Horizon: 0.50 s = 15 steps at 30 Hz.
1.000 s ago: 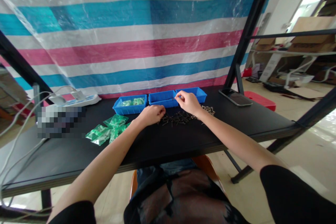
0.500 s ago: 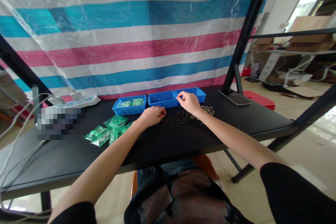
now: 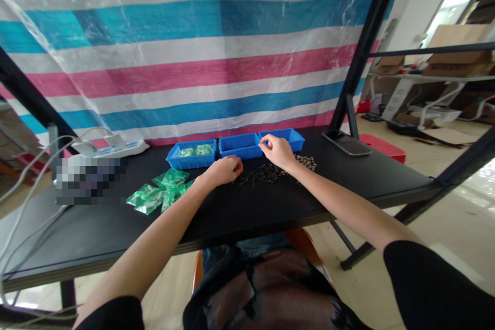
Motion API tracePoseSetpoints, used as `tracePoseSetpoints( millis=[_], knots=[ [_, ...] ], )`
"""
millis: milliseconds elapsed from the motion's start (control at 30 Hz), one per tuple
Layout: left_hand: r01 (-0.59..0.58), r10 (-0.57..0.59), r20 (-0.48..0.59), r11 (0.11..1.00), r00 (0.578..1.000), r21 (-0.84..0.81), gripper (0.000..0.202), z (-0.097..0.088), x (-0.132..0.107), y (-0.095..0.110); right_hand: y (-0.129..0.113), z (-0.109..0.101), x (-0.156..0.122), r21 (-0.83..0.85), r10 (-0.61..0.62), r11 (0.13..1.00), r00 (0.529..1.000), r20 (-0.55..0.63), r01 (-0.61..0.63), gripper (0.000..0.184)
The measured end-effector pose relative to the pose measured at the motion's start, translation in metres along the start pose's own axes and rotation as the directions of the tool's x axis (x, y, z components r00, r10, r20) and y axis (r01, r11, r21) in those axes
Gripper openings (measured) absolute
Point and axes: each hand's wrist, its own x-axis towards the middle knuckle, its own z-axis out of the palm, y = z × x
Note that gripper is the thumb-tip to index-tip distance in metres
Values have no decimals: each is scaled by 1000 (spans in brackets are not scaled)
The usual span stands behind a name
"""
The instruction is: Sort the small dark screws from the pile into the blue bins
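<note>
My left hand rests at the left edge of a pile of dark screws, its fingers curled together; whatever they hold is hidden. Over the join of the middle blue bin and the right blue bin is my right hand, thumb and fingertips pinched; anything in the pinch is too small to make out. A pile of small metal fittings lies beside the screws, under the right wrist. The left blue bin holds small green-and-clear packets.
More green packets lie on the black table, left of my left forearm. A white power strip with cables stands at the back left, near a blurred-out object. A phone lies at the right; a red stool stands beyond.
Both hands keep nearly the same places and closed fingers. The view has shifted very slightly; bins and piles are unchanged.
</note>
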Motion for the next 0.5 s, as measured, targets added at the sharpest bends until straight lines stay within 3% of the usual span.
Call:
tracePoseSetpoints(
  millis=[233, 500],
  knots=[
    [17, -17, 0, 999, 1000, 38, 18, 0, -3, 2, -15, 0, -7, 99, -145, 986, 986, 87, 137, 11],
    [23, -22, -163, 1000, 986, 6, 17, -8, -5, -3, -23, 2, -13, 152, -231, 969, 927, 294, 193, 14]
  ],
)
